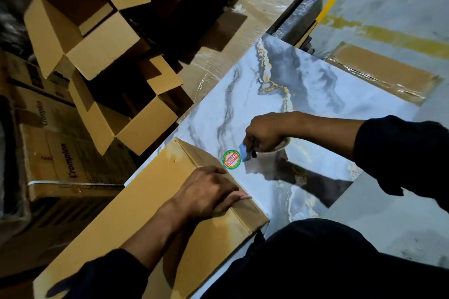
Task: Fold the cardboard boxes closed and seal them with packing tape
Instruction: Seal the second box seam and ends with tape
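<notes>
The left hand lies on the closed box at its near edge, fingers stretched along the fold, likely to pin the flaps flat and steady the box for sealing. The box rests on a marble slab, beside a round sticker. The right hand curls round a tape roll just past the box's corner, with a blue cutter showing under its fingers, so the tape seems ready to be drawn over or cut. I judge this box nearly sealed. Behind, at least three open boxes wait with flaps up; the pile is too dark to count further. One closed box, one roll, two hands.
</notes>
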`<state>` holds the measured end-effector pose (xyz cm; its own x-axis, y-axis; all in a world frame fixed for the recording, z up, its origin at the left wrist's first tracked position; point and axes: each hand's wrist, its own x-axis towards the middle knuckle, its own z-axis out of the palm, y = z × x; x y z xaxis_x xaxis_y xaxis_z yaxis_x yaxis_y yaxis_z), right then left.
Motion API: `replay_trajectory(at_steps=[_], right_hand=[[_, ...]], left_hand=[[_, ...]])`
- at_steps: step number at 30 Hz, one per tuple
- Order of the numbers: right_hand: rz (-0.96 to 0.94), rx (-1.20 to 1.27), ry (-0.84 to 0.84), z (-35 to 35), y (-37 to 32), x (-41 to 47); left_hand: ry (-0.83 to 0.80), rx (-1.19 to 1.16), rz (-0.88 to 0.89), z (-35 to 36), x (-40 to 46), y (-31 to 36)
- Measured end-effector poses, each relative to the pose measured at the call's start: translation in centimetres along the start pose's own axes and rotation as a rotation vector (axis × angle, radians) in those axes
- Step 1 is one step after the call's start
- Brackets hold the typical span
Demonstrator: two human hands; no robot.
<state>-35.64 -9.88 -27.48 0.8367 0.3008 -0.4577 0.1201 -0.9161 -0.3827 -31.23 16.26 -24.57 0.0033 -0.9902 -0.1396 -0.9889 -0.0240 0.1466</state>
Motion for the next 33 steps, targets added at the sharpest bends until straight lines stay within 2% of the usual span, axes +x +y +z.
replay_trajectory(at_steps=[1, 3, 4, 5, 7, 9, 11, 13, 17, 20, 24, 29, 33], right_hand=[[-0.019, 0.035, 0.036, 0.0, 0.3, 0.0], [-0.052, 0.088, 0.098, 0.3, 0.7, -0.1], [-0.061, 0.106, 0.12, 0.4, 0.7, -0.1], [-0.071, 0.125, 0.129, 0.6, 0.8, 0.0], [-0.084, 0.126, 0.13, 0.9, 0.5, 0.0], [-0.086, 0.127, 0.131, 1.0, 0.1, 0.1], [-0.091, 0.141, 0.133, 1.1, -0.3, 0.3], [-0.101, 0.173, 0.148, 1.3, -0.6, 0.5], [-0.102, 0.268, 0.159, 0.3, -0.4, -0.2], [-0.093, 0.341, 0.183, -1.2, 0.4, -2.0], [-0.081, 0.369, 0.257, -4.6, 1.7, -4.4], [-0.115, 0.364, 0.332, -9.3, 2.1, -7.4], [-0.163, 0.423, 0.31, -12.6, 0.6, -8.6]], left_hand=[[0.191, -0.099, -0.045, -0.4, -0.4, 0.0], [0.545, -0.203, -0.265, -1.5, -1.0, 0.2], [0.651, -0.186, -0.444, -2.0, -1.2, 0.4], [0.69, -0.154, -0.654, -2.3, -1.4, 0.6], [0.571, -0.162, -1.01, -1.9, -1.2, 1.1], [0.325, -0.133, -1.128, -0.7, -0.5, 2.0], [0.149, -0.064, -1.122, 0.6, 0.0, 3.2], [0.089, -0.046, -1.133, 1.2, 0.4, 4.1], [0.13, -0.202, -1.152, 0.4, 1.0, 5.3], [0.196, -0.236, -1.1, 0.0, 1.0, 4.6], [0.26, -0.268, -0.953, -0.1, 0.0, 4.1], [0.134, -0.169, -0.645, -0.1, -1.1, 4.5], [-0.019, -0.126, -0.459, -0.8, -1.6, 4.8]])
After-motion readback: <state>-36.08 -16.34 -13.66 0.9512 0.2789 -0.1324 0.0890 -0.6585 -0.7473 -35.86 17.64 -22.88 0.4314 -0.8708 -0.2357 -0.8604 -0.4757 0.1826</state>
